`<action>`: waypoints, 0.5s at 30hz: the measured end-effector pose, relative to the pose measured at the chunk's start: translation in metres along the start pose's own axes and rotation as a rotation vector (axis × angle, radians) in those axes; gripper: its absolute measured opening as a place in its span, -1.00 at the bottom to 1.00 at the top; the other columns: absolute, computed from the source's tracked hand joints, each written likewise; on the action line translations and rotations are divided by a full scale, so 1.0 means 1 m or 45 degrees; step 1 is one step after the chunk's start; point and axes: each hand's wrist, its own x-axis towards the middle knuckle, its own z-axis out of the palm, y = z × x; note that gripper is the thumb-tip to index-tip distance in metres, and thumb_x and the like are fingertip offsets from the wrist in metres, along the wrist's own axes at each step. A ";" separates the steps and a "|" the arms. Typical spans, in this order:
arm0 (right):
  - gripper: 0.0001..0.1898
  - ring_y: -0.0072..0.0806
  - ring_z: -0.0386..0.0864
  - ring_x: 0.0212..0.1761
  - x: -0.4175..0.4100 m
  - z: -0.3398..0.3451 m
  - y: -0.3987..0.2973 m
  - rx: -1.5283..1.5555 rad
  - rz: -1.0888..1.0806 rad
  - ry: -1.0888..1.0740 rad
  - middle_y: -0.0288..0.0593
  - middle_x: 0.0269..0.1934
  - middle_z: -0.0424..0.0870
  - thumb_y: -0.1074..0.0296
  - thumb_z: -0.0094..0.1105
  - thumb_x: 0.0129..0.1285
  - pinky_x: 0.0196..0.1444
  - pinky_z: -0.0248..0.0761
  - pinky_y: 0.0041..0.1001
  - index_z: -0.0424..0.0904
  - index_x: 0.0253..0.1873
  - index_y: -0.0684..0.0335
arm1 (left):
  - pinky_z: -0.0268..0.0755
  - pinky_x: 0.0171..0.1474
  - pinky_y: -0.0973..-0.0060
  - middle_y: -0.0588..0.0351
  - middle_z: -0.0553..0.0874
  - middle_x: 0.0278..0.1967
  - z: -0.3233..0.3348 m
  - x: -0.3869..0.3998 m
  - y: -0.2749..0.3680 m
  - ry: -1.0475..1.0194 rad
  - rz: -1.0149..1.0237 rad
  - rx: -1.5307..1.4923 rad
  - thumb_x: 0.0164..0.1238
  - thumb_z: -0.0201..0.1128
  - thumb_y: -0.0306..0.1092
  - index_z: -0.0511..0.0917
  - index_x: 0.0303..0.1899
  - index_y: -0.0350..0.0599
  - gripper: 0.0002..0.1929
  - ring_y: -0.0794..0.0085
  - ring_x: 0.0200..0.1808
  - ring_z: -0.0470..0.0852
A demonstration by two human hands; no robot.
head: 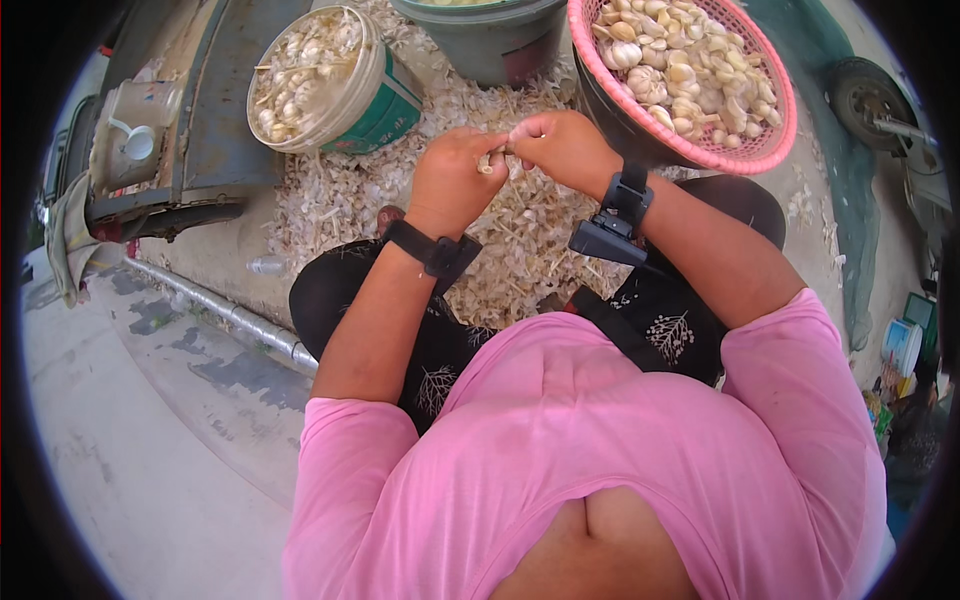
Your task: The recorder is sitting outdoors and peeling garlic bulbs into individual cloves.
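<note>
My left hand [459,174] and my right hand [564,148] meet at the fingertips over a pile of garlic skins [525,225]. Pinched in my left hand is a small pale piece of garlic [487,163], mostly hidden by the fingers. The fingers of my right hand press against its upper end. Ahead on the right, a pink plastic basket [776,142] holds garlic cloves and some whole bulbs [646,84]. To the left a white and green bucket [375,112] leans toward me, full of small garlic heads [300,82] and stalks.
A grey-green bucket [487,45] stands between the basket and the tilted bucket. On the left is a rusty metal cart [225,105] carrying a plastic tub [124,161] with a white ladle [137,141]. A clear bottle [267,265] lies near a metal pipe [225,307]. A wheel [870,101] is at far right.
</note>
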 end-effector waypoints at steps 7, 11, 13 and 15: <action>-0.76 -0.60 0.36 -0.69 0.004 0.003 0.009 -0.095 -0.024 0.032 -0.27 -0.72 0.47 0.22 0.13 0.00 -0.59 0.23 -0.51 0.52 -0.59 0.27 | 0.44 -0.27 0.40 0.06 0.64 -0.44 0.007 -0.005 -0.001 -0.040 0.019 0.088 -0.13 0.26 -0.51 0.59 -0.40 -0.18 -0.84 0.22 -0.35 0.59; -0.72 -0.55 0.35 -0.71 0.007 0.004 0.012 -0.164 0.026 0.024 -0.24 -0.75 0.43 0.19 0.15 -0.02 -0.59 0.22 -0.47 0.48 -0.62 0.27 | 0.43 -0.29 0.38 0.06 0.63 -0.45 0.010 -0.007 -0.002 -0.095 0.039 0.121 -0.13 0.27 -0.49 0.57 -0.43 -0.18 -0.87 0.21 -0.36 0.58; -0.70 -0.54 0.34 -0.71 0.007 0.003 0.013 -0.146 0.046 0.020 -0.23 -0.76 0.42 0.16 0.16 -0.02 -0.59 0.21 -0.45 0.47 -0.63 0.27 | 0.43 -0.29 0.38 0.06 0.62 -0.46 0.011 -0.008 -0.001 -0.118 0.026 0.124 -0.12 0.27 -0.49 0.57 -0.44 -0.18 -0.87 0.20 -0.37 0.58; -0.71 -0.55 0.34 -0.71 0.007 0.003 0.012 -0.248 0.013 0.021 -0.24 -0.76 0.42 0.15 0.18 -0.03 -0.59 0.22 -0.46 0.48 -0.62 0.26 | 0.43 -0.31 0.38 0.05 0.62 -0.47 0.011 -0.009 0.000 -0.069 -0.006 0.095 -0.12 0.27 -0.47 0.57 -0.43 -0.17 -0.87 0.18 -0.39 0.57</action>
